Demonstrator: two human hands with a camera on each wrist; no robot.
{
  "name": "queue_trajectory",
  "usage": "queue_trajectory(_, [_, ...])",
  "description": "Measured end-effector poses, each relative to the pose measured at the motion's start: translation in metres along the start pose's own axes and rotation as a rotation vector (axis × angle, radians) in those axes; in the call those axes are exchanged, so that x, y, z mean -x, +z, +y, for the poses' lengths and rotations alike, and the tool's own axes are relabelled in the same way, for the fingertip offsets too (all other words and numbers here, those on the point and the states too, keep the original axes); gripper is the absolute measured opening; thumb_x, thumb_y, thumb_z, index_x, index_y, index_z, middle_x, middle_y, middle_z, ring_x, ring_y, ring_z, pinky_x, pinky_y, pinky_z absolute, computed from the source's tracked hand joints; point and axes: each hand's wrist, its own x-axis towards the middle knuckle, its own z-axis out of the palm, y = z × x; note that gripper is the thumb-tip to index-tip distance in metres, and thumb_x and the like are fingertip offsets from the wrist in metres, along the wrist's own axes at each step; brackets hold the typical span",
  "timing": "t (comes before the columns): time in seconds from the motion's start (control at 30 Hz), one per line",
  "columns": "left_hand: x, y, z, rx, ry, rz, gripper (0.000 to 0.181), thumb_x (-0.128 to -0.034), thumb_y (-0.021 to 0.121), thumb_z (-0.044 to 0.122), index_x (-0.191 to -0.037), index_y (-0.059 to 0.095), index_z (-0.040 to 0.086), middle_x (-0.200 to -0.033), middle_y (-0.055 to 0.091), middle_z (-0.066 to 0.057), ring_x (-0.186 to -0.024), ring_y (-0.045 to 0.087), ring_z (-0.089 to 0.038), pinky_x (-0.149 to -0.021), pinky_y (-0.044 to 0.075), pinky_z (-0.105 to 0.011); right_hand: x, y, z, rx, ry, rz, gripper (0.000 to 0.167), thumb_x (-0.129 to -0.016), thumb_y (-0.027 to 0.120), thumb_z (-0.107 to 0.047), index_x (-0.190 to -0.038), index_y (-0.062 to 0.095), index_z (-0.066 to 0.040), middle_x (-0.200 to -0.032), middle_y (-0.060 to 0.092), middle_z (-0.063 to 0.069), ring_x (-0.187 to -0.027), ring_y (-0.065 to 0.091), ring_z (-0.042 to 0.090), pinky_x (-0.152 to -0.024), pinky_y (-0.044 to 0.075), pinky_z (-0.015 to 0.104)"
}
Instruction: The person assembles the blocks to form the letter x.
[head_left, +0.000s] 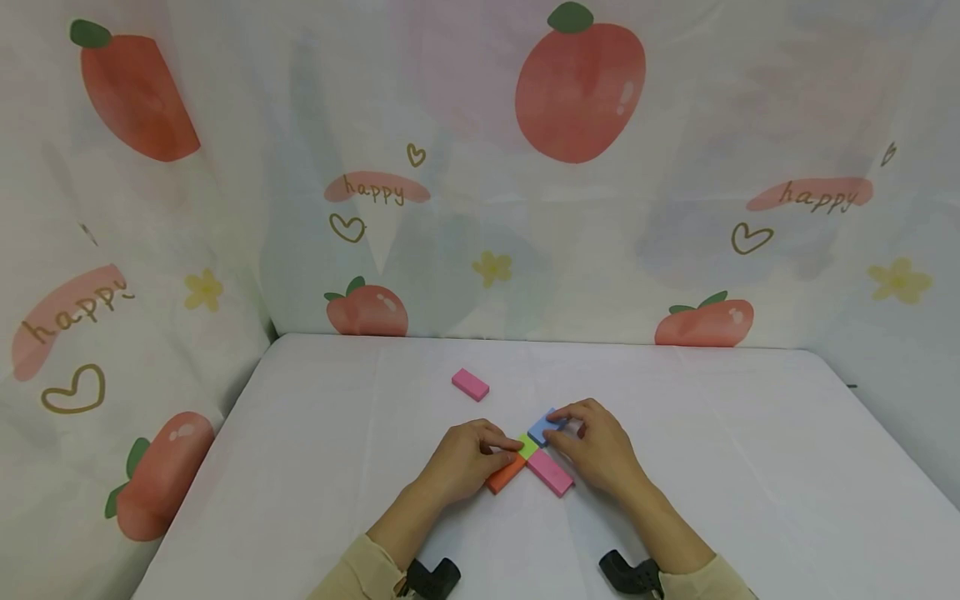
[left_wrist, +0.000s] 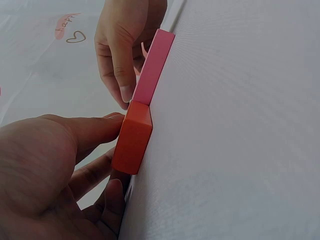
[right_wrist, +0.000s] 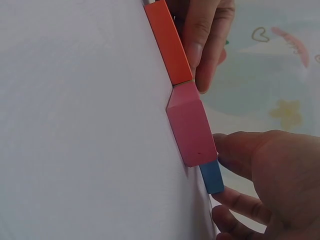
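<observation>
Several coloured blocks touch one another on the white table. A green block sits at the middle, with an orange block, a pink block and a blue block around it. My left hand holds the orange block between thumb and fingers, its index fingertip reaching the green one. With thumb and index finger, my right hand pinches the blue block. In the right wrist view the pink block partly covers the blue block. The left wrist view shows the orange block meeting the pink block.
A second pink block lies alone farther back on the table. Behind and to the left hangs a printed cloth with fruit and writing. Black wrist devices sit at both sleeves.
</observation>
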Motion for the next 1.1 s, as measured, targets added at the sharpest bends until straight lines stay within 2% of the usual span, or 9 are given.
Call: queue_trajectory(1.1, [-0.0027, 0.0008, -0.0033, 0.002, 0.008, -0.008, 0.015, -0.0942, 0.077, 0.027, -0.107, 0.084, 0.030, -0.101, 0.069, 0.015, -0.082, 0.054, -0.004, -0.071, 0.046, -0.023, -0.0009, 0.0029, -0.0005, 0.001, -0.004, -0.008, 0.022, -0.091, 0.080, -0.027, -0.111, 0.078, -0.019, -0.119, 0.066, 0.005, -0.089, 0.053, 0.018, -0.072, 0.043, 0.030])
